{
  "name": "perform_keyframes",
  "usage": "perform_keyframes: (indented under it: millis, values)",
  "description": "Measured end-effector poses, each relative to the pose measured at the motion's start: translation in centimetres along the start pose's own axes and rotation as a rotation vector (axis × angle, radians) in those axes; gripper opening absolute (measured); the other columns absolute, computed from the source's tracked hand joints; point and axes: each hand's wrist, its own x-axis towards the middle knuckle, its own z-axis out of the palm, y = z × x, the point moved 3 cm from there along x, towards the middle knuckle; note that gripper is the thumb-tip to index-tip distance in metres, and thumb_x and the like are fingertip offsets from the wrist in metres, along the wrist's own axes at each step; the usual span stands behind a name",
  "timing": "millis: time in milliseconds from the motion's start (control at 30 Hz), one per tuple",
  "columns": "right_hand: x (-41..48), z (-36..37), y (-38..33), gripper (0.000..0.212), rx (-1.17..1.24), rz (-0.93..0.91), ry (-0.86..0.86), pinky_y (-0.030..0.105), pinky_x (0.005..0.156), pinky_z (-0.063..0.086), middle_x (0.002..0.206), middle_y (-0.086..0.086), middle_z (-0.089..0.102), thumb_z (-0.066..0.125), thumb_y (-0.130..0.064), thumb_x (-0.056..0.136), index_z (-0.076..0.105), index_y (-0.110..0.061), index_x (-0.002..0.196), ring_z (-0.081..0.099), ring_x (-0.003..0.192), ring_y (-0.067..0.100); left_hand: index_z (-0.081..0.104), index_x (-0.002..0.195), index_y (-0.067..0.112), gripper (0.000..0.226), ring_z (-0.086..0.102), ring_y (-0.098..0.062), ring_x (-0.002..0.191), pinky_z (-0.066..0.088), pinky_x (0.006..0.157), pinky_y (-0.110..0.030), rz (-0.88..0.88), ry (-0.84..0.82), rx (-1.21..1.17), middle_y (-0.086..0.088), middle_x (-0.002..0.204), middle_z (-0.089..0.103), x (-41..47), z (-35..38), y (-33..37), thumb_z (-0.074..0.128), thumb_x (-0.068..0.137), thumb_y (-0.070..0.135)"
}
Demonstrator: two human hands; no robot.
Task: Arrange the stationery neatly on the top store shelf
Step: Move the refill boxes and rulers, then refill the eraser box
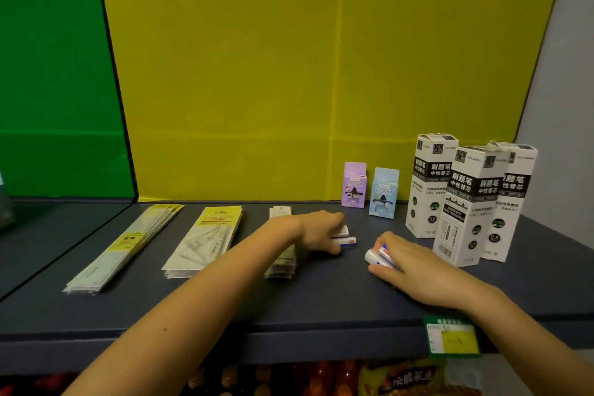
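On the dark grey top shelf, my left hand grips a small stack of white erasers with red and blue print. My right hand is closed on two more white erasers a little to the right, resting on the shelf. Three flat stacks lie to the left: long ruler packs, yellow-headed set-square packs, and a narrow stack partly hidden by my left forearm. A purple box and a blue box stand at the back.
Three tall white refill boxes stand at the right, close to my right hand. A green price tag hangs on the shelf's front edge. A yellow back panel rises behind. Snack packets sit on the shelf below.
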Motion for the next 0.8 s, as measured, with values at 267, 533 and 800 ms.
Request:
perform_keyframes:
  millis: [267,533,800]
  values:
    - [2.0,-2.7,-3.1,0.016,0.143,-0.220,0.160,0.026,0.065,0.047,0.082,-0.004,0.059,0.046,-0.041,0.091,0.042,-0.032,0.103,0.063,0.065,0.011,0.045,0.083,0.011,0.021,0.033,-0.009,0.057,0.026,0.052,-0.020,0.068,0.420,-0.197,0.005,0.065,0.038,-8.6,-4.5,-4.1,0.059,0.088,0.025]
    - [5.8,-1.1,-16.0,0.025,0.248,-0.531,0.198,0.028,0.057,0.038,0.074,-0.003,0.059,0.043,-0.048,0.088,0.048,-0.027,0.101,0.054,0.067,0.014,0.066,0.088,0.015,0.021,0.046,-0.005,0.057,0.032,0.054,-0.022,-0.323,0.772,-0.274,0.000,0.070,0.058,-26.6,-4.5,-13.5,0.070,0.078,0.032]
    - [7.1,4.2,-32.7,0.031,0.291,-0.711,0.075,0.028,0.058,0.038,0.085,0.004,0.061,0.042,-0.045,0.092,0.051,-0.020,0.107,0.053,0.069,0.016,0.067,0.080,0.013,0.019,0.037,-0.005,0.046,0.029,0.048,-0.023,-0.706,0.890,-0.291,-0.001,0.058,0.051,-47.3,-1.9,-21.6,0.073,0.075,0.029]
